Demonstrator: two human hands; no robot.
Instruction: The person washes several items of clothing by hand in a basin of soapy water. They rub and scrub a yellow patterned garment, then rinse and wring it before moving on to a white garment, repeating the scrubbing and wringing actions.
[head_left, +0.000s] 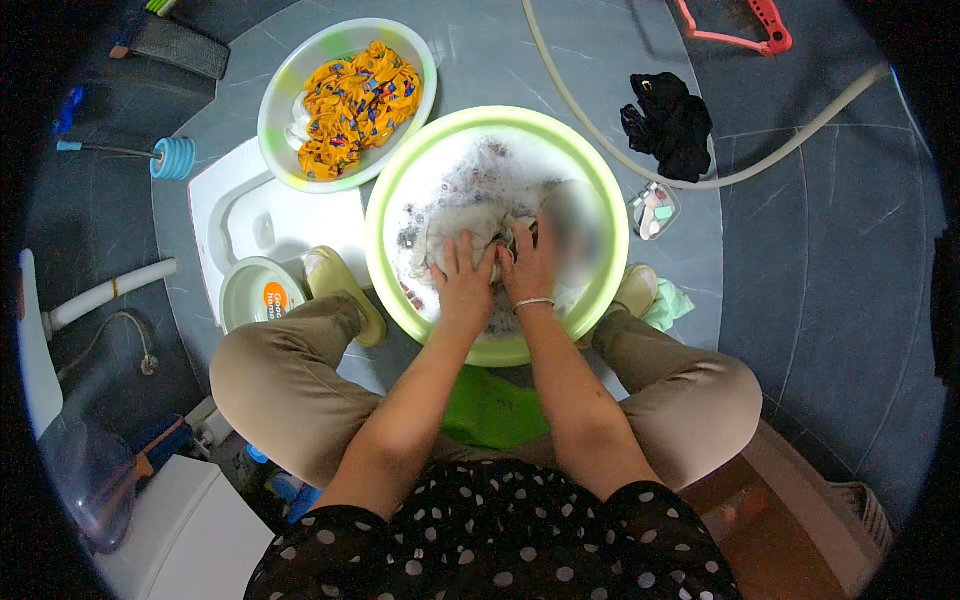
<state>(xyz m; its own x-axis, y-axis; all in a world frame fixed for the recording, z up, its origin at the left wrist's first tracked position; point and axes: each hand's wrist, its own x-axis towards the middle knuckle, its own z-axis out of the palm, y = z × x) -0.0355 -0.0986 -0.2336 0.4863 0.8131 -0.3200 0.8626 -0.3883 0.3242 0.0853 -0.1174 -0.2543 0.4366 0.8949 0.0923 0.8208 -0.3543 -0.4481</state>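
Note:
A pale green-rimmed basin (377,240) stands between my feet, full of white suds over murky water. In it lies a wet greyish-white cloth (440,237), bunched up and partly under the foam. My left hand (463,287) presses down on it, its spread fingers curled over the bunched fabric. Close beside it, my right hand (528,268), with a bracelet at the wrist, grips the cloth's right part with bent fingers. The two hands nearly touch. A blurred patch hides the right side of the basin's contents.
A second basin (428,95) holds orange patterned cloth (360,105). It rests over a white squat toilet (330,220), near a small water-filled tub (232,300). To the right lie black clothing (668,125), a hose (560,95) and a small clear box (655,212) of soap pieces.

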